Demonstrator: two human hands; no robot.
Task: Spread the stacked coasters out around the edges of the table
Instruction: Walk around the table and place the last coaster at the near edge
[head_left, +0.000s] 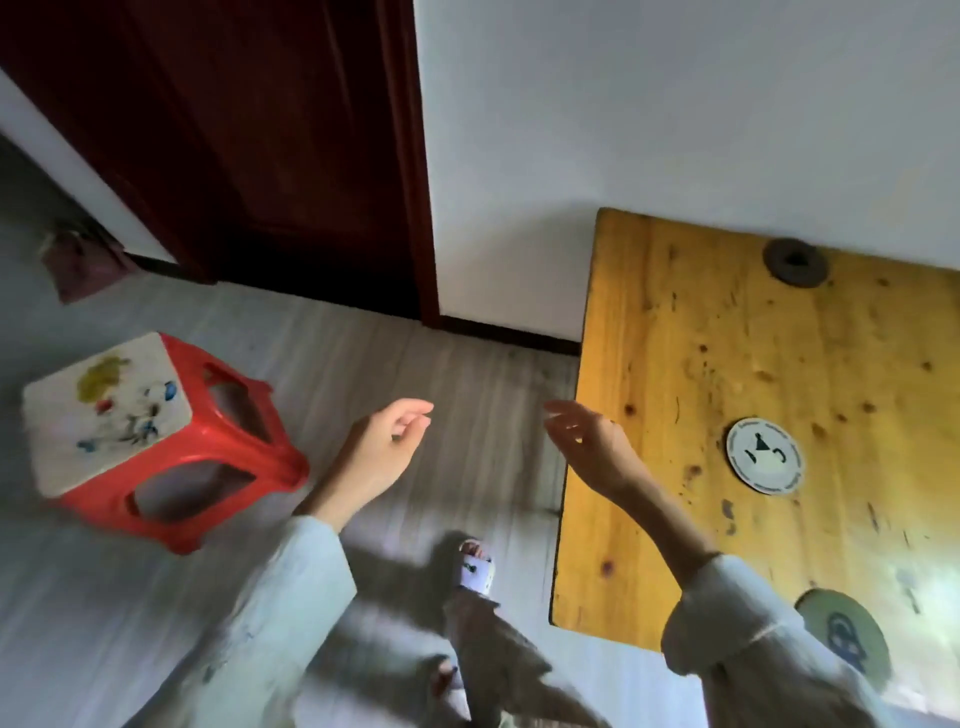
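Left hand (387, 447): seen empty, fingers loosely curled, held over the floor (363, 353), well clear of the bench (649, 322).
Right hand (592, 447): seen empty, fingers relaxed and part-bent, hovering at the bench's left edge.
White coaster (764, 455): lay flat on the bench, inboard of the left edge, just right of the right hand, not touched.
Green coaster (844, 636): lay flat near the bench's near edge, partly covered by the right sleeve (727, 613).
Dark round object (795, 262): sat by the bench's far edge at the wall; blurred, coaster or not could not be told.
Stack: none visible in frame.
Placement logic: singles were set apart toward different edges, judged consistent with spreading.
Stage: judged mid-task, nothing in hand.
Other: red stool (156, 441) stood on the floor, left of the left hand.
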